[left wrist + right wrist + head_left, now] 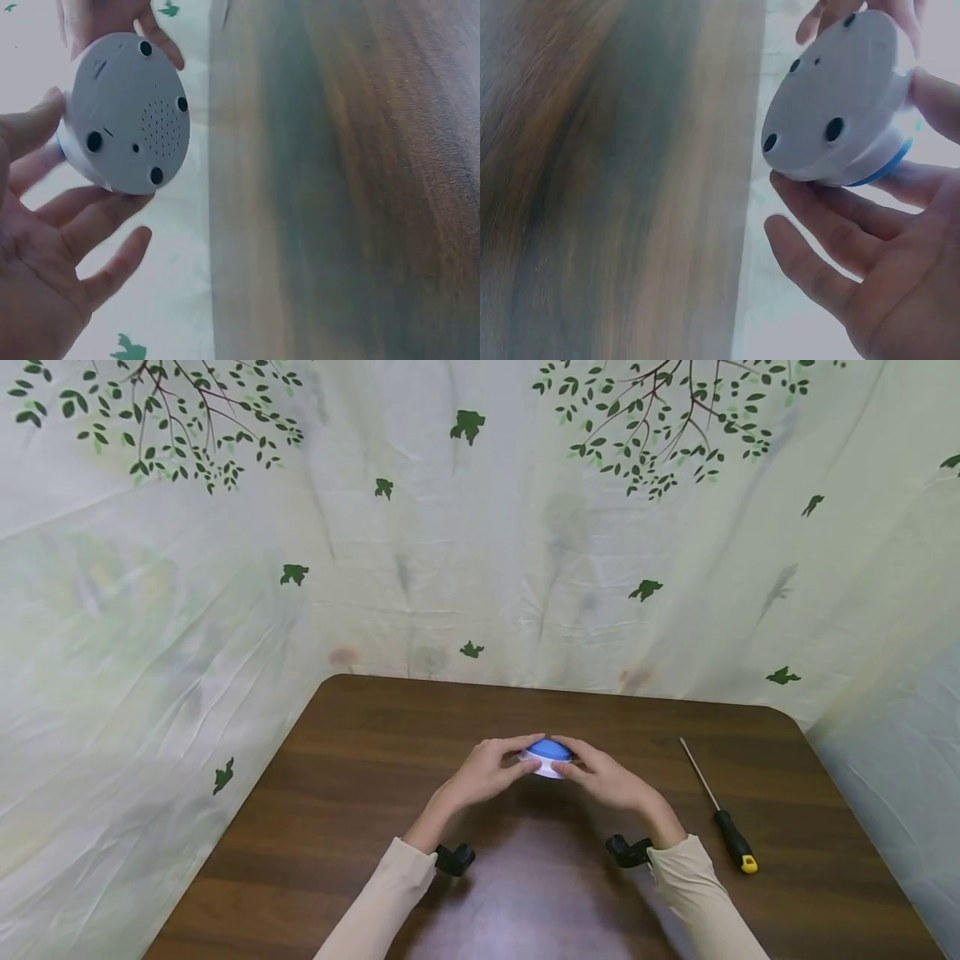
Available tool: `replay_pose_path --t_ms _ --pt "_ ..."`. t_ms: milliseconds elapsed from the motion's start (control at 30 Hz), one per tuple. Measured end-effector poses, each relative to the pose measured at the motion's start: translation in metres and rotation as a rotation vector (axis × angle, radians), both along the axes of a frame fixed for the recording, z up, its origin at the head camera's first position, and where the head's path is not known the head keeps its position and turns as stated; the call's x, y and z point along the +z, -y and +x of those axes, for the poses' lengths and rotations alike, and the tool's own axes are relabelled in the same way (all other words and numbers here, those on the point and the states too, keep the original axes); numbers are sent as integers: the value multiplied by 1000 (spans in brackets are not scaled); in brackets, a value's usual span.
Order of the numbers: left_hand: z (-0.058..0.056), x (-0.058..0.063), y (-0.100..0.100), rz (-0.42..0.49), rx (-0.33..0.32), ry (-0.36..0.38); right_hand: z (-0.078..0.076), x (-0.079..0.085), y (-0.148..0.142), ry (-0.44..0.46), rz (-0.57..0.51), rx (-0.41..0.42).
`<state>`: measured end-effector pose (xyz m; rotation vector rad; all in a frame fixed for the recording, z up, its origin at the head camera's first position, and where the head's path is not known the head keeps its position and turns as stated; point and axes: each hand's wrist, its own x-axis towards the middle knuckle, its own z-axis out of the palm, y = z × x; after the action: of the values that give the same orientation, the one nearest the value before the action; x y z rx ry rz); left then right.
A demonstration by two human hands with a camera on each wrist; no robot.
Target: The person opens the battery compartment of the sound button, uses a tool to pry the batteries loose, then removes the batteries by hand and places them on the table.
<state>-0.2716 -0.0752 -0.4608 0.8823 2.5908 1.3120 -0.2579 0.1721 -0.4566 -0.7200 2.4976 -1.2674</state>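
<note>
Between both hands, a round buzzer button with a blue dome [550, 749] and a white base is held up above the table. My left hand [486, 772] grips its left side with thumb and fingers. On the opposite side, my right hand [613, 782] holds the rim the same way. In the left wrist view the button's flat underside [124, 112] shows several dark round feet or recesses, a patch of small holes and a slot. The right wrist view shows the tilted white base [840, 97] with a blue edge.
A screwdriver [731, 837] with a black and yellow handle lies on the brown wooden table [420, 727], right of the right hand. Behind the table hangs a pale cloth [510, 568] with a leaf print. Each wrist wears a black camera mount [455, 860].
</note>
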Motion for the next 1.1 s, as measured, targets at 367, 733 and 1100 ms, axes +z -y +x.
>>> replay_pose_path --t_ms 367,733,1100 --pt "3 8 1 214 -8 57 -5 0 -3 43 -245 -35" --pt "6 20 4 238 71 134 3 -3 -2 -31 -278 28" --pt "9 16 1 271 101 59 4 -11 4 -75 -317 -41"
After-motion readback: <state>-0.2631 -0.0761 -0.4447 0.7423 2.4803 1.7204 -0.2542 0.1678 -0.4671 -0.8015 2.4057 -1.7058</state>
